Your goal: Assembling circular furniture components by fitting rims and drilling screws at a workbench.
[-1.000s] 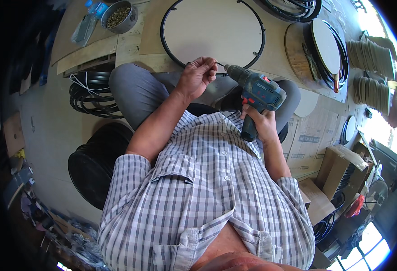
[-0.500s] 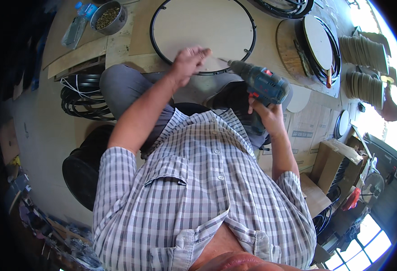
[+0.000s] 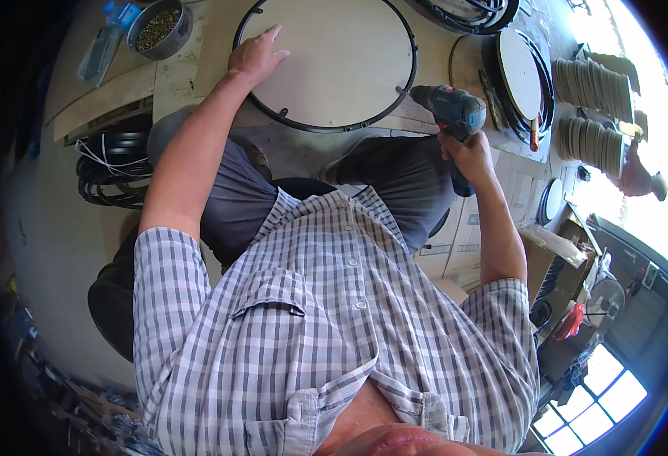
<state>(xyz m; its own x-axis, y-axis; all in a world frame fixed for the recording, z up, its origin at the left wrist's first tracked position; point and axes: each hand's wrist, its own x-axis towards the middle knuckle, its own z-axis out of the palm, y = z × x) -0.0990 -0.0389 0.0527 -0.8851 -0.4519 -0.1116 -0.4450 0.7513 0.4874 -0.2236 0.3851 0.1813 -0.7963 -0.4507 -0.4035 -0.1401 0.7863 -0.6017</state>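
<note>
A pale round board [image 3: 334, 72] lies on the worktable inside a black metal ring [image 3: 347, 128] with small tabs along its inner side. My left hand [image 3: 255, 57] rests at the ring's left edge, fingers stretched over the board, with nothing held. In my right hand [image 3: 467, 156] is a blue and black cordless drill [image 3: 455, 108], gripped by its handle. The drill's nose points left at the ring's right edge, close to a tab there. Whether the bit touches a screw is hidden from me.
At the far left stand a metal bowl [image 3: 159, 34] of small brass-coloured screws and a plastic bottle [image 3: 104, 49]. On the right are a finished-looking round piece [image 3: 517, 74] and stacked pale discs [image 3: 596, 83]. Black rings [image 3: 113, 171] hang bundled below the table's left side.
My left hand has left the drill tip, moved left and opened over the ring's edge. The drill has shifted slightly right and up, its nose now by the ring's right side.
</note>
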